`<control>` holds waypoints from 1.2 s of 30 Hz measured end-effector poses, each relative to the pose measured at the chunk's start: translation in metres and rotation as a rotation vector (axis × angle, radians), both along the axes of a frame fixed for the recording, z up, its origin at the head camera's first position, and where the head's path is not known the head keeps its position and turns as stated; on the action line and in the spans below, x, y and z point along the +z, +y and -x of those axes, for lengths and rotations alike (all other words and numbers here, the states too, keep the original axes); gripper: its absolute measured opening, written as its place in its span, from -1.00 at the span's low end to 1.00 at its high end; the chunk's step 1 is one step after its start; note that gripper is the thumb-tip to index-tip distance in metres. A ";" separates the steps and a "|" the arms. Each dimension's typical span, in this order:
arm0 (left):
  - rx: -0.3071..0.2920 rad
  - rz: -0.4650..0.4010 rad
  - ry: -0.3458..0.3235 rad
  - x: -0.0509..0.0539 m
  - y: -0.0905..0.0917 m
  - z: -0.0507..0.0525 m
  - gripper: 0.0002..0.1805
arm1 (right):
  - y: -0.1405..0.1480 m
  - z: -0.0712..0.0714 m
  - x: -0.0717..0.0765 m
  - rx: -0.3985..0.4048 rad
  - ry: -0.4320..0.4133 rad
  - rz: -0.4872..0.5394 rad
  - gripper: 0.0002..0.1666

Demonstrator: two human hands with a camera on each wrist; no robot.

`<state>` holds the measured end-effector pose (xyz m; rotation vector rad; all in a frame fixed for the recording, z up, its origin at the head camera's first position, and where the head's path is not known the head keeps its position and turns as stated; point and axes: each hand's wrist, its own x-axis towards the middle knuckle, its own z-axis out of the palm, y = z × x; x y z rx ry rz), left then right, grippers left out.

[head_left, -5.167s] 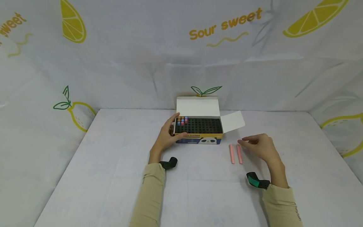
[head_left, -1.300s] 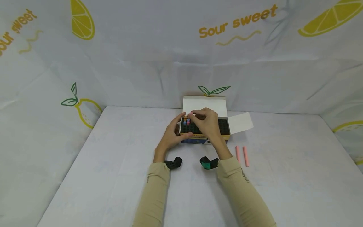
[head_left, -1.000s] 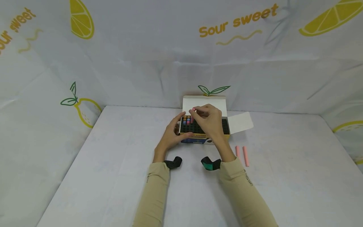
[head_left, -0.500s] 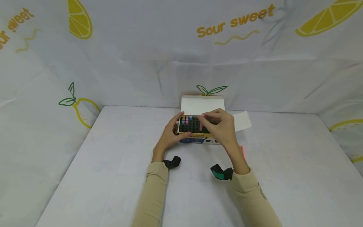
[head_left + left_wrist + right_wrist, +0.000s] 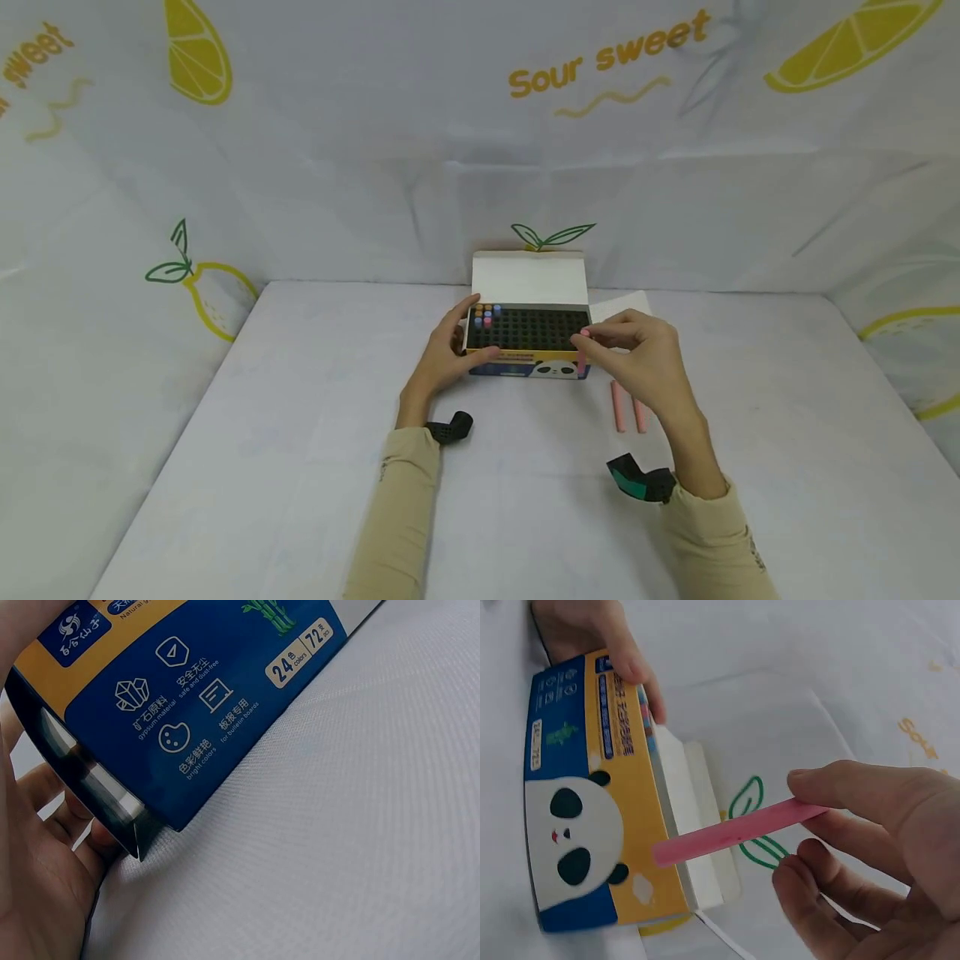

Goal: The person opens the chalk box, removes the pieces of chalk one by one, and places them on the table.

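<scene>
Printed card box (image 5: 517,365), black holed insert (image 5: 536,329). Left hand (image 5: 438,358): fingers wrapped round box's left end. Right hand (image 5: 647,358): fingers pinch smooth pink stick (image 5: 731,833) near front right corner. Two matching sticks (image 5: 617,406) on woven-textured worktop (image 5: 262,467).

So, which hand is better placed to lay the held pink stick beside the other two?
Probably the right hand: it pinches that stick and is close to the two pink sticks, while the left hand grips the box at its left end.
</scene>
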<state>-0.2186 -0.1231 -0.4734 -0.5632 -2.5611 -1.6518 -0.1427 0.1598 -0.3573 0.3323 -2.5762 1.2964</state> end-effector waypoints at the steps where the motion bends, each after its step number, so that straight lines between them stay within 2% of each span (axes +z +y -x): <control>1: -0.003 -0.004 0.000 0.000 0.000 0.000 0.13 | 0.006 -0.002 0.001 -0.001 -0.026 -0.019 -0.77; 8: -0.004 -0.010 -0.010 0.000 0.000 0.000 0.10 | 0.048 -0.010 0.007 -0.026 -0.229 -0.150 -0.63; 12: -0.006 -0.007 -0.014 0.000 0.000 -0.001 0.09 | 0.067 -0.009 0.003 -0.051 -0.384 -0.211 -0.49; 15: -0.004 -0.005 -0.016 0.002 0.000 -0.001 0.05 | 0.076 -0.007 -0.001 -0.068 -0.461 -0.234 -0.40; 26: -0.006 -0.018 -0.008 0.003 0.000 0.000 0.04 | 0.089 -0.001 -0.014 -0.111 -0.603 -0.317 -0.35; 36: -0.009 -0.014 -0.001 -0.001 -0.001 0.001 0.04 | 0.095 0.002 -0.029 -0.135 -0.658 -0.323 -0.36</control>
